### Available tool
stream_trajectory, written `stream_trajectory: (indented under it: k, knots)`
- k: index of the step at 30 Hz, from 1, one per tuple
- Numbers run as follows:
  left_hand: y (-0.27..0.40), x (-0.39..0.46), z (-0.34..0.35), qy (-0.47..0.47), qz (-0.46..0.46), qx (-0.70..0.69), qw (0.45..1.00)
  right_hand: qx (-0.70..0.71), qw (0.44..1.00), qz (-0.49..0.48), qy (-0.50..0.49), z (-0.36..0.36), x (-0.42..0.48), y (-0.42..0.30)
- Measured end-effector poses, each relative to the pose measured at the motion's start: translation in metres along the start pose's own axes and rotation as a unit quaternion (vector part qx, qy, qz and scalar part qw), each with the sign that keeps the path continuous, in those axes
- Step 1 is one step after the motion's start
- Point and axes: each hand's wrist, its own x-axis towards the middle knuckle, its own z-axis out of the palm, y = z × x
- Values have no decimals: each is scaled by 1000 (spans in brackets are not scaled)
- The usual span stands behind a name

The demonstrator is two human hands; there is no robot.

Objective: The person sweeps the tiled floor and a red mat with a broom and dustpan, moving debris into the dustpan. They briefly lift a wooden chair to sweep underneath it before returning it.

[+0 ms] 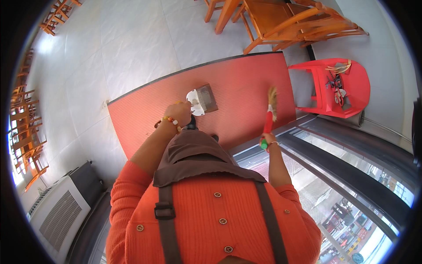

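My left hand, with a beaded bracelet at the wrist, is closed around the upper end of a dustpan held over the red ribbed mat. The pan has a white part, a row of comb-like teeth and a grey-brown tray; its handle is mostly hidden by foreshortening and my hand. In my right hand is a broom with a red handle and a green end. Its straw-coloured bristles point away from me, to the right of the dustpan and apart from it. Whether they touch the mat, I cannot tell.
The red mat lies on grey floor tiles. Wooden chairs stand beyond it. A red plastic chair at the right holds scissors and other small items. Glass door panels border my right; a white appliance stands lower left.
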Motion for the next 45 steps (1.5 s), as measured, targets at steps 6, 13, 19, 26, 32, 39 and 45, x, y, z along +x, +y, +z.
stream_trajectory:
  k: [6,13,19,26,32,39,45]
  knots:
    - [41,-6,21,3,30,7,1000,-114,972,-6,-204,45,-73,56]
    - [43,-19,26,35,35,23,998,-164,958,9,-236,-81,-168,2]
    - [53,-36,34,16,-5,8,1000,-188,973,-72,-111,-131,-131,6]
    - [73,-48,60,36,-21,25,999,-226,970,-91,-8,-80,-14,39]
    - [83,-46,63,28,-30,26,999,-306,925,-79,-210,-46,-74,54]
    - [52,-60,92,9,-21,6,1000,-328,915,-92,-218,-139,-153,-1]
    - [92,-88,68,93,-5,-53,994,-159,972,-112,-135,-203,-123,45]
